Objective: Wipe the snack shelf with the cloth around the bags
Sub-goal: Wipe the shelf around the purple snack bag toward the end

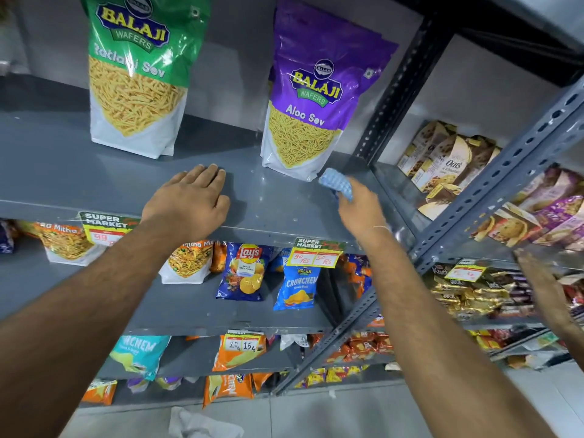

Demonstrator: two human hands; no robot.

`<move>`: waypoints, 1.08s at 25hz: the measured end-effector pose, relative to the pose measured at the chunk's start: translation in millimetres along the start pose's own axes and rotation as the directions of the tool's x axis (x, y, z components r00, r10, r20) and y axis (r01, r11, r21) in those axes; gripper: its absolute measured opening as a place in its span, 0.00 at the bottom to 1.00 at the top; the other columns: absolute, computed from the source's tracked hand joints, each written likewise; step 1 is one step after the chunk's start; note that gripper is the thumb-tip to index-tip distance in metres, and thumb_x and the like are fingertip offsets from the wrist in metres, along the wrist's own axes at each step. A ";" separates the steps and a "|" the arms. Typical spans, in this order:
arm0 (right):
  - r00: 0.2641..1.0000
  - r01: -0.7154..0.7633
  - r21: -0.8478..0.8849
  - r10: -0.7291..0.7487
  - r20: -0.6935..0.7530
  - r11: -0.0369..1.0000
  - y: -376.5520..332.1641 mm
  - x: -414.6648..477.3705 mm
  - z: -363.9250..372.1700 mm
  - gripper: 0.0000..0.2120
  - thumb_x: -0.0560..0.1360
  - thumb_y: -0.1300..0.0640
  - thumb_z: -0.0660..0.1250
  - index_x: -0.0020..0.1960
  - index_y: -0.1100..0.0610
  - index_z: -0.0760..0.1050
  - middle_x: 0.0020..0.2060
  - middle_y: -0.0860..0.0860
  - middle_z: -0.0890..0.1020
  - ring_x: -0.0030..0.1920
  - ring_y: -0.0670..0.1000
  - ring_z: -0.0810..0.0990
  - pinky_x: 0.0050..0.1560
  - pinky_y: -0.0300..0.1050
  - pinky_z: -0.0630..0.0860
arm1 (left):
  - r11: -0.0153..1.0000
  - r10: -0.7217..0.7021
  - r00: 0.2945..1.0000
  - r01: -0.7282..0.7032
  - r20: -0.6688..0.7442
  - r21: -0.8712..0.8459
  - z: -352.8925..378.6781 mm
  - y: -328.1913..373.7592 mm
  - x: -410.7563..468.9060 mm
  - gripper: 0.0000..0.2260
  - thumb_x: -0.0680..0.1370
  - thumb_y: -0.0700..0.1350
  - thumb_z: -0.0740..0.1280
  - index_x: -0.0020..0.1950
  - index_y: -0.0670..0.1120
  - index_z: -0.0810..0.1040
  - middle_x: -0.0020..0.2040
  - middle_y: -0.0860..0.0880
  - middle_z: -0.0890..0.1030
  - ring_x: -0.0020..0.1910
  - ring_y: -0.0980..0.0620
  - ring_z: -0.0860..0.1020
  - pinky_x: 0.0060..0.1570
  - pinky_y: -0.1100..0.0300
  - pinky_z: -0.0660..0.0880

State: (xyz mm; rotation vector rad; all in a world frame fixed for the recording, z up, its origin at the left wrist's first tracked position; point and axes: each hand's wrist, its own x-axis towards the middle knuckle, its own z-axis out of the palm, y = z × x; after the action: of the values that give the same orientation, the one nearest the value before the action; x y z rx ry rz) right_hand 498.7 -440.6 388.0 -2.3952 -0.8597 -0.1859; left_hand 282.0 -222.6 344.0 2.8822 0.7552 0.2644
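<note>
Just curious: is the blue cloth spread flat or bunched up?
Bunched up: the blue cloth sits wadded in the right hand beside the purple bag.

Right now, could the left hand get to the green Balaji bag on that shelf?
Probably yes. The left hand lies flat and empty on the shelf, and only bare shelf separates it from the green bag standing behind it.

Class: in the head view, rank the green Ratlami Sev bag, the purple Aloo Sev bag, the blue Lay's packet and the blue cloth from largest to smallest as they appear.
1. green Ratlami Sev bag, top cut off by the frame
2. purple Aloo Sev bag
3. blue Lay's packet
4. blue cloth, bunched in the right hand

The bags look close; the lens may exaggerate.
</note>
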 end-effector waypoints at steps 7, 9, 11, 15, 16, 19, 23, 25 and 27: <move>0.944 0.270 0.085 -0.281 0.175 0.959 -67.9 -58.8 42.0 0.25 0.76 0.65 0.63 0.72 0.53 0.70 0.66 0.54 0.80 0.65 0.56 0.78 0.67 0.48 0.72 | 1.000 0.000 1.000 -0.001 0.023 0.010 0.4 -0.9 3.0 0.30 0.84 0.54 0.42 0.86 0.47 0.49 0.87 0.47 0.50 0.85 0.48 0.49 0.83 0.51 0.48; 0.895 0.353 0.168 -0.385 0.226 0.920 -74.3 -87.4 37.1 0.26 0.75 0.66 0.63 0.72 0.52 0.71 0.66 0.53 0.80 0.65 0.54 0.78 0.68 0.49 0.73 | 1.000 0.020 1.000 -0.020 0.022 0.010 0.2 -1.9 0.4 0.34 0.80 0.56 0.37 0.85 0.45 0.49 0.87 0.46 0.50 0.85 0.47 0.50 0.83 0.49 0.50; 0.887 0.348 0.255 -0.405 0.223 0.902 -70.5 -105.7 29.8 0.24 0.76 0.65 0.63 0.70 0.52 0.72 0.61 0.52 0.82 0.61 0.53 0.80 0.63 0.49 0.76 | 0.997 0.046 0.999 -0.048 0.025 0.065 3.6 -5.6 -0.6 0.39 0.75 0.57 0.33 0.85 0.43 0.49 0.86 0.43 0.51 0.85 0.44 0.51 0.83 0.47 0.51; 0.961 0.199 0.542 -0.271 0.055 0.816 -71.0 -111.1 27.0 0.18 0.79 0.64 0.63 0.66 0.52 0.75 0.55 0.46 0.84 0.56 0.41 0.82 0.59 0.40 0.78 | 0.995 -0.006 1.000 0.004 -0.013 -0.096 -7.5 1.2 -10.4 0.29 0.83 0.53 0.45 0.85 0.50 0.53 0.86 0.50 0.55 0.84 0.47 0.57 0.82 0.49 0.57; 0.975 0.163 0.646 -0.222 0.010 0.746 -76.4 -111.3 28.4 0.16 0.79 0.64 0.63 0.65 0.51 0.76 0.54 0.41 0.84 0.55 0.36 0.81 0.58 0.33 0.75 | 0.983 0.033 0.992 -0.054 -0.119 -0.178 -10.7 4.3 -17.6 0.27 0.85 0.51 0.49 0.85 0.52 0.54 0.86 0.52 0.57 0.83 0.49 0.60 0.81 0.48 0.60; 0.992 0.101 0.808 -0.122 -0.036 0.580 -93.3 -127.3 39.5 0.14 0.80 0.63 0.63 0.60 0.47 0.77 0.51 0.35 0.83 0.55 0.32 0.80 0.56 0.28 0.71 | 0.920 0.160 0.864 -0.305 -0.478 -0.245 -17.3 1.1 -57.7 0.26 0.84 0.42 0.54 0.84 0.43 0.58 0.85 0.46 0.60 0.84 0.48 0.59 0.81 0.45 0.60; 0.986 0.095 0.847 -0.165 -0.009 0.523 -119.6 -186.8 83.6 0.19 0.77 0.66 0.65 0.55 0.42 0.77 0.50 0.31 0.83 0.53 0.33 0.81 0.54 0.28 0.72 | 0.957 0.145 0.822 -0.257 -0.551 -0.132 55.5 -50.3 -150.2 0.28 0.82 0.42 0.54 0.83 0.39 0.57 0.84 0.37 0.54 0.84 0.38 0.55 0.80 0.38 0.57; 0.967 0.071 0.803 -0.240 0.091 0.591 -125.8 -217.9 124.3 0.23 0.76 0.68 0.64 0.58 0.40 0.77 0.53 0.30 0.82 0.55 0.33 0.80 0.55 0.29 0.73 | 0.978 0.128 0.910 -0.181 -0.394 -0.102 104.1 -94.7 -193.8 0.29 0.83 0.48 0.52 0.85 0.45 0.53 0.86 0.39 0.49 0.85 0.39 0.54 0.80 0.37 0.58; 0.932 0.002 0.738 -0.269 0.243 0.675 -173.6 -239.3 217.6 0.29 0.76 0.70 0.63 0.60 0.36 0.75 0.56 0.30 0.81 0.57 0.34 0.80 0.58 0.32 0.75 | 0.982 -0.038 0.980 0.001 -0.197 -0.188 152.3 -195.3 -234.2 0.29 0.84 0.50 0.52 0.85 0.48 0.52 0.87 0.44 0.47 0.85 0.43 0.53 0.80 0.40 0.58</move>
State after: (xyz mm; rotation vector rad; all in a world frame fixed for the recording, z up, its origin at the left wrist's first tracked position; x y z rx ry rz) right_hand 190.3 -337.9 217.4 -1.6049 -1.0243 0.4584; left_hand 20.8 -186.0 128.1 2.6956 0.7453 0.5972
